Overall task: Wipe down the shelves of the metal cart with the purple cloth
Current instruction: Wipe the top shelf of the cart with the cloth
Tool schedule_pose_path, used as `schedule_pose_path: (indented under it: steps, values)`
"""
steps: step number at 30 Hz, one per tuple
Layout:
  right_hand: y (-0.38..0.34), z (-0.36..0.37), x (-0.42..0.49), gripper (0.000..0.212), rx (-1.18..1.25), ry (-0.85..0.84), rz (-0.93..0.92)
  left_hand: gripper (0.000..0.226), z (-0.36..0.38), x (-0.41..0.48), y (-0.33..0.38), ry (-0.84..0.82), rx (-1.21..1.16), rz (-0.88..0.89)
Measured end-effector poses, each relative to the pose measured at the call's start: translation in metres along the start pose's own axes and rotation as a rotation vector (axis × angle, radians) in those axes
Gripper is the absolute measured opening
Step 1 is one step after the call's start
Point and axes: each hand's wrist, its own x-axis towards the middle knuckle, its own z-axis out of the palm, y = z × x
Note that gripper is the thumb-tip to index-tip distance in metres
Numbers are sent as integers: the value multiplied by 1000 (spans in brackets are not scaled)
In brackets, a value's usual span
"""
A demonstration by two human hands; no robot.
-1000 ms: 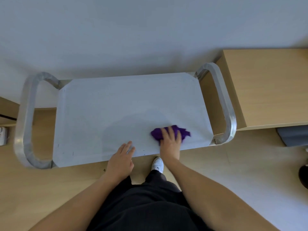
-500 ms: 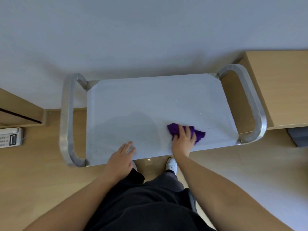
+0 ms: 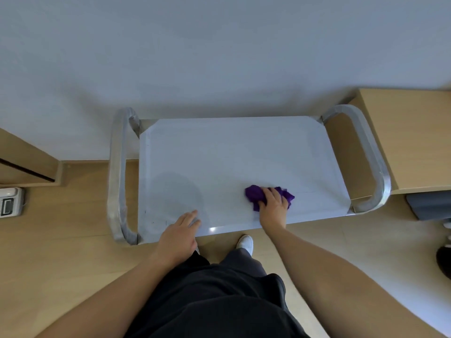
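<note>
The metal cart (image 3: 231, 154) stands against the wall, its flat top shelf seen from above, with a looped handle at each end. A crumpled purple cloth (image 3: 253, 195) lies on the shelf near the front right. My right hand (image 3: 272, 207) presses down on the cloth with fingers spread over it. My left hand (image 3: 179, 234) rests flat on the shelf's front edge, left of centre, fingers straight. Lower shelves are hidden under the top one.
A wooden cabinet (image 3: 410, 140) stands right of the cart, touching its handle (image 3: 371, 157). Another wooden unit (image 3: 22, 159) is at the left, with a white device (image 3: 11, 202) on the floor. My shoe (image 3: 245, 242) is by the cart's front edge.
The view shifted so the cart sits further right in the frame. My right hand slid the cloth a little away from the front edge. The left hand stays on the front edge.
</note>
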Motion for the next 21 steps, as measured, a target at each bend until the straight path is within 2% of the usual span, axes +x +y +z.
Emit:
schedule_pose_path:
  steps: [2, 5, 8, 11, 13, 16, 18, 20, 21]
  values:
    - [-20, 8, -12, 47, -53, -4, -29, 48, -1, 4, 1, 18, 25, -6]
    - [-45, 30, -40, 51, -93, -107, -270, 46, -4, 10, 5, 27, 47, -28]
    - [-40, 33, -45, 52, -141, -240, -417, 49, -9, 18, 12, 31, 78, -43]
    - [-14, 14, -15, 50, -229, -289, -522, 52, -13, 27, 23, 31, 95, -42]
    - [9, -4, 8, 50, -211, -254, -423, 53, -15, 34, 31, 26, 100, -28]
    - [42, -31, 33, 47, -62, -122, -91, 53, -17, 46, 46, 16, 103, 17]
    - [43, -31, 38, 46, -7, -63, 45, 52, -18, 56, 56, 7, 113, 56]
    - [30, -18, 33, 48, -38, -26, 51, 52, -20, 69, 69, 3, 117, 93]
    - [24, -10, 29, 50, -75, -37, -16, 51, -21, 76, 77, 4, 117, 106]
